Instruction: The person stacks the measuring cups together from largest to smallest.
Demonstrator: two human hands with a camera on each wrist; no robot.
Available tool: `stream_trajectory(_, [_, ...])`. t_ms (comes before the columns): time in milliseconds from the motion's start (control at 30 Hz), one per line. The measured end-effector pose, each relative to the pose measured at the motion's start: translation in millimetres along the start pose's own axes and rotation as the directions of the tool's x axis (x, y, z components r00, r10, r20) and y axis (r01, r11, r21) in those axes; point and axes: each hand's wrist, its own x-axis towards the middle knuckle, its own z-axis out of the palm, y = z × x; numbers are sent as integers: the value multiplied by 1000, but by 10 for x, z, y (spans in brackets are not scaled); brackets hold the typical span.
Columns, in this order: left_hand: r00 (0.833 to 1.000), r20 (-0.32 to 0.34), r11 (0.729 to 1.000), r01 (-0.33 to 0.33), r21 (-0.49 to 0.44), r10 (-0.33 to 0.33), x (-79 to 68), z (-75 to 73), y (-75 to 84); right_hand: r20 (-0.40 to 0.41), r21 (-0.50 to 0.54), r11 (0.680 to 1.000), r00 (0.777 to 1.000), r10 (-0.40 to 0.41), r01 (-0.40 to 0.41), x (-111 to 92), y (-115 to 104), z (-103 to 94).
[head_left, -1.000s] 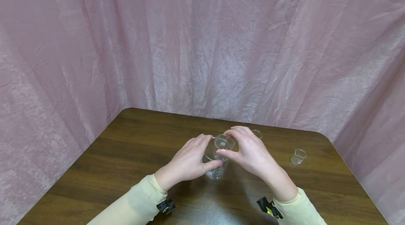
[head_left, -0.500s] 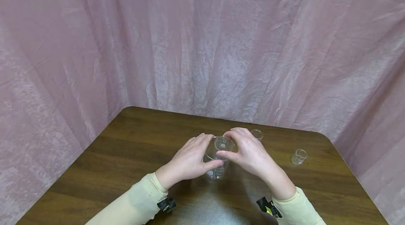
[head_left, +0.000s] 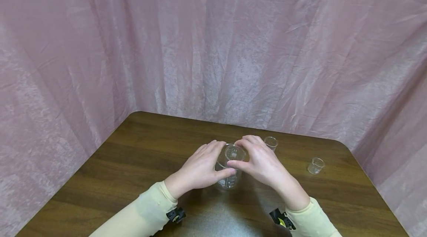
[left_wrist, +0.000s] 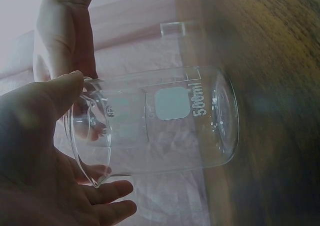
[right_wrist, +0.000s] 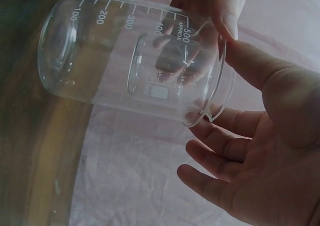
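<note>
- The 500 ml glass beaker [left_wrist: 175,105] is upright at the middle of the wooden tabletop [head_left: 160,137], between the hands, its "500ml" mark legible only in the left wrist view.
- At its 9 o'clock in the head view, the left hand [head_left: 200,168] grips its rim, thumb on the near side and fingers around the far side.
- At its 3 o'clock, the right hand [head_left: 261,161] pinches the rim of a smaller graduated beaker [right_wrist: 172,80] between thumb and fingers; the hands are close together.
- The right wrist view shows the nesting best: the smaller beaker is inside the 500 ml glass beaker's upper part, its base well apart from the outer floor, its rim just past the outer one.
- That view alone gives the outer scale from 100 to 500 with "APPROX"; the lower right fingers are spread off the glass there.
- The head view adds a back small beaker [head_left: 271,142] at 2 o'clock, partly behind the right hand, and a low spouted beaker [head_left: 315,166] at 3 o'clock; their contents are too small to tell.
- A pink curtain [head_left: 220,44] fills 12 o'clock.
</note>
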Motion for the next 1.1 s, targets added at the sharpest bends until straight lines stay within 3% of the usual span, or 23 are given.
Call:
stream_trajectory(567, [1000, -18, 1000, -9, 15, 9, 6, 1, 3, -14, -11, 1000, 1000, -13, 13, 22, 4, 56])
stream_trajectory(1100, [1000, -1, 1000, 0, 15, 0, -1, -4, -1, 38, -2, 1000, 999, -14, 14, 114, 6, 63])
